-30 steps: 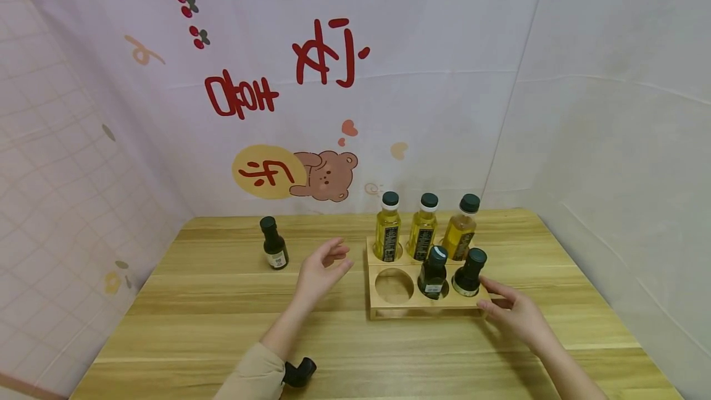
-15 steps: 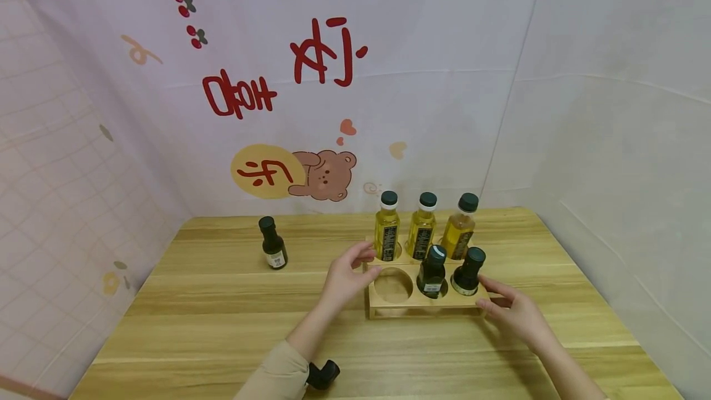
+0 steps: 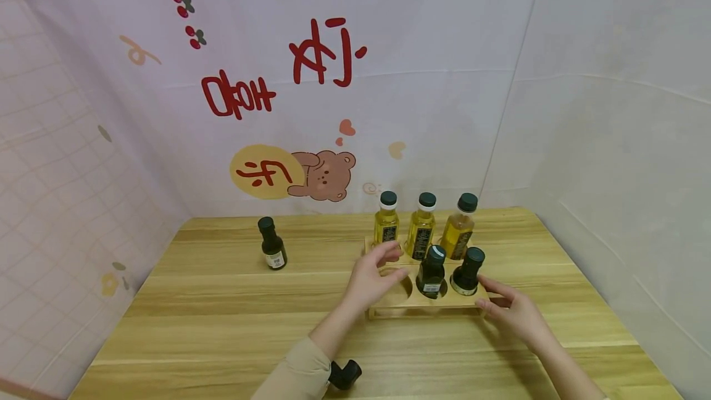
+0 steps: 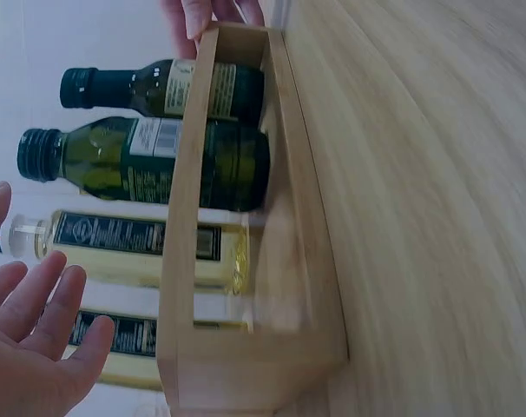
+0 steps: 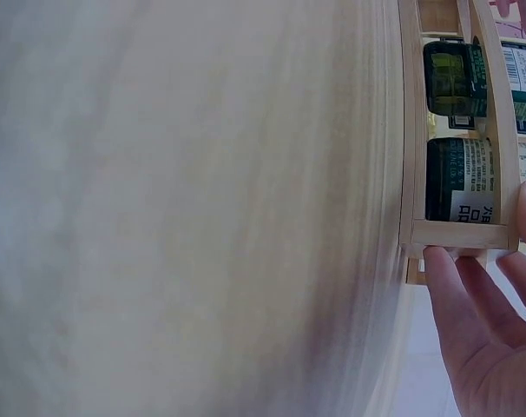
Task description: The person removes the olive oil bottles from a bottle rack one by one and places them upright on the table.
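A two-tier wooden bottle rack point(image 3: 452, 303) stands on the table. Its back row holds three bottles of yellow oil point(image 3: 422, 233) with dark green caps. Two dark green bottles, the middle one point(image 3: 431, 275) and the right one point(image 3: 468, 273), sit in the front row. My left hand point(image 3: 372, 279) hovers over the vacant front-left hole, fingers loosely bent and holding nothing; in the left wrist view its fingers point(image 4: 59, 317) are spread beside the rack. At the rack's right end my right hand point(image 3: 516, 316) grips the corner, thumb in front and fingers point(image 5: 458, 300) against the end wall.
Another dark green bottle point(image 3: 273, 245) with a pale label stands upright on the table, left of the rack. A white printed cloth point(image 3: 433, 110) hangs behind the wooden table point(image 3: 222, 326). A black device point(image 3: 345, 375) is at my left wrist.
My left hand has moved rightward from beside the rack to over its front-left hole. My right hand stays at the rack's right corner, and the bottles keep their places.
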